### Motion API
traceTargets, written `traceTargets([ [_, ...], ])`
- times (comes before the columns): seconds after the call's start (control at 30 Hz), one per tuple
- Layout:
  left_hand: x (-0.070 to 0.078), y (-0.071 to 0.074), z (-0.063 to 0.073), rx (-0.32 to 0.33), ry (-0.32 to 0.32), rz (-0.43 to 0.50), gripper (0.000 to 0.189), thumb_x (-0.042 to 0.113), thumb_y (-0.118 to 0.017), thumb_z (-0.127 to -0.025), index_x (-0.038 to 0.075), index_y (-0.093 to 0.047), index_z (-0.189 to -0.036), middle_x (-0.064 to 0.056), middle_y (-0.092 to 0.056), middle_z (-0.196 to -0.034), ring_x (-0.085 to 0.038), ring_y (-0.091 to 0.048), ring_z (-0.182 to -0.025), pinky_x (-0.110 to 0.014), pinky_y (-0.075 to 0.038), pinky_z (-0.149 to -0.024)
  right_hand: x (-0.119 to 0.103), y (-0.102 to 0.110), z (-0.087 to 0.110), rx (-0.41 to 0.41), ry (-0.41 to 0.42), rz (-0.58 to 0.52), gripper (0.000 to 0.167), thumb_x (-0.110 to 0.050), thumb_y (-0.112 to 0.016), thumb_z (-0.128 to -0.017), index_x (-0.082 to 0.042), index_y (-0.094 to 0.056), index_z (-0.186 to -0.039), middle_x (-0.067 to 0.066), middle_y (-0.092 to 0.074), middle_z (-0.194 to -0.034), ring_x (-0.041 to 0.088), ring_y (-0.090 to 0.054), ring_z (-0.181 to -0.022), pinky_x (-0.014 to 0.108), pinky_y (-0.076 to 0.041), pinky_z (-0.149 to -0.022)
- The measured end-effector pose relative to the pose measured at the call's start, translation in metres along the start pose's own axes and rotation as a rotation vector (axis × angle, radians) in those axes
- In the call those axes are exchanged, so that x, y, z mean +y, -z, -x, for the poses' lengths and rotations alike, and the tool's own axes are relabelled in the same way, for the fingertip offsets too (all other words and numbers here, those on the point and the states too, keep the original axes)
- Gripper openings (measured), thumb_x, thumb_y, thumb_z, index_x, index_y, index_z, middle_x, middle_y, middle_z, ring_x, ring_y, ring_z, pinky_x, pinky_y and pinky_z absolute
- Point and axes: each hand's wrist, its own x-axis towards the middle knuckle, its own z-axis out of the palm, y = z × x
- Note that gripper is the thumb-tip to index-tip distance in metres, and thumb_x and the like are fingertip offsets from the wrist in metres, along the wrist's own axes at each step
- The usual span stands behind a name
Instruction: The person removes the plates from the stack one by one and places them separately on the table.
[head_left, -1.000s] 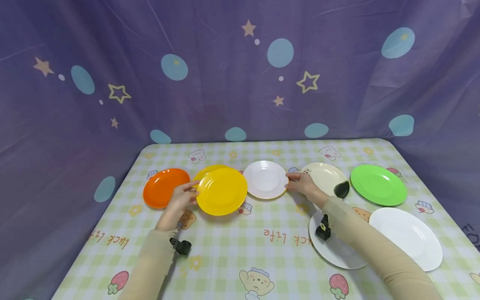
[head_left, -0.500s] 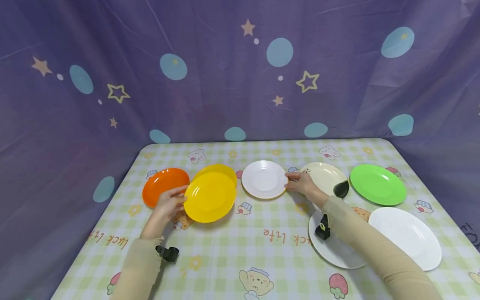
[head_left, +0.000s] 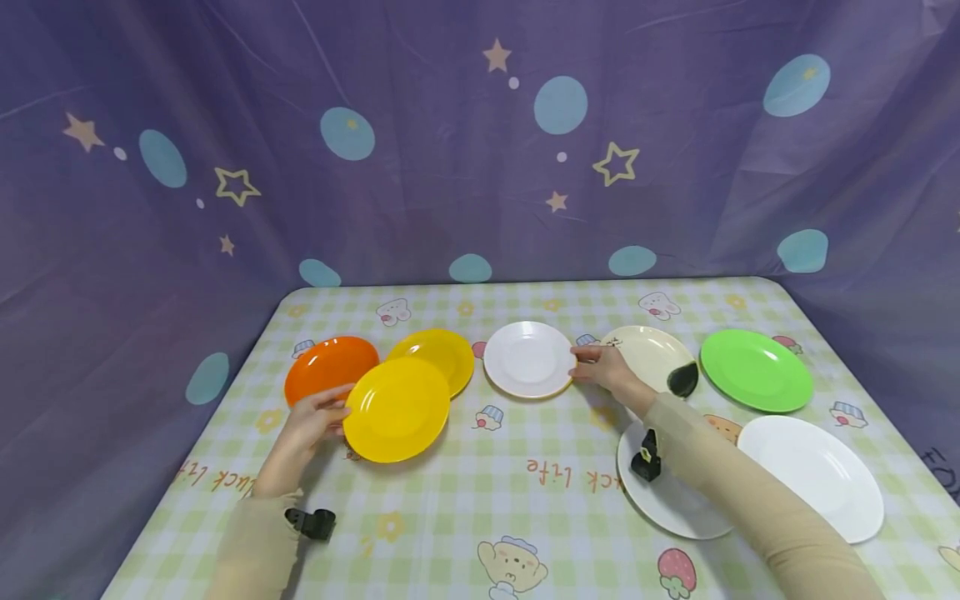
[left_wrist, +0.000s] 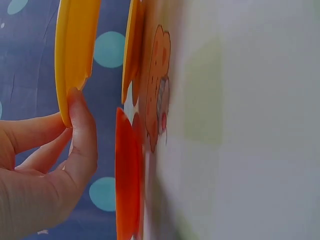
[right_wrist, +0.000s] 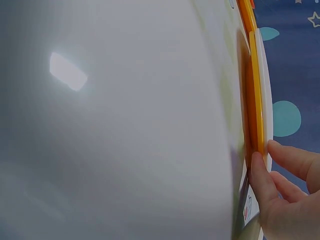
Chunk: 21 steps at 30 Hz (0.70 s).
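My left hand (head_left: 306, 429) pinches the rim of a yellow plate (head_left: 397, 410) between thumb and fingers. In the left wrist view that plate is held up off the tablecloth, apart from the plates behind it. A second yellow plate (head_left: 442, 354) lies on the table, partly covered by the held one. Farther right, my right hand (head_left: 603, 368) pinches the right edge of a small white plate (head_left: 527, 358). The right wrist view shows a yellow plate (right_wrist: 256, 95) directly beneath that white one, with the thumb on the yellow rim and a finger at the white rim.
An orange plate (head_left: 330, 371) lies at the left. To the right are a cream plate (head_left: 648, 354) with a dark leaf-like mark, a green plate (head_left: 757, 369) and an oval white plate (head_left: 813, 475). My right forearm passes over another white plate (head_left: 667, 504). A checked cloth covers the table.
My left hand has carried the yellow plate left and toward me, uncovering more of the yellow plate behind it. The right hand and the white plate have stayed put.
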Motion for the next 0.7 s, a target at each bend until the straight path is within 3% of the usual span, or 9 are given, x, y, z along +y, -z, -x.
traceTargets([
  [0.13,-0.002,0.007,0.004,-0.022,-0.002,-0.011,0.049,0.000,-0.051,-0.086,-0.006,-0.035,-0.132,0.007,-0.059,-0.080,-0.006,-0.056,-0.060,-0.021,-0.051,-0.056,0.000,0.000,0.001,-0.005,0.006,-0.007,0.046,0.000,-0.061,-0.079,0.008,-0.047,-0.122,0.024,-0.044,-0.127,0.023,-0.059,-0.094,0.022,-0.052,-0.076],
  [0.4,-0.009,0.022,0.014,-0.026,-0.009,-0.039,0.050,-0.001,-0.050,-0.086,-0.009,-0.033,-0.132,0.008,-0.058,-0.083,-0.006,-0.057,-0.064,-0.021,-0.052,-0.059,-0.002,-0.001,0.002,-0.003,-0.005,-0.011,0.047,0.001,-0.062,-0.078,0.008,-0.047,-0.122,0.023,-0.042,-0.129,0.032,-0.048,-0.111,0.023,-0.051,-0.079],
  [0.7,-0.018,0.042,0.021,-0.006,0.033,-0.077,0.050,0.001,-0.053,-0.084,-0.008,-0.035,-0.130,0.010,-0.057,-0.080,-0.007,-0.057,-0.063,-0.022,-0.052,-0.057,-0.002,-0.002,0.001,0.002,-0.012,-0.001,0.047,0.000,-0.062,-0.078,0.007,-0.047,-0.122,0.022,-0.043,-0.129,0.032,-0.048,-0.111,0.024,-0.050,-0.079],
])
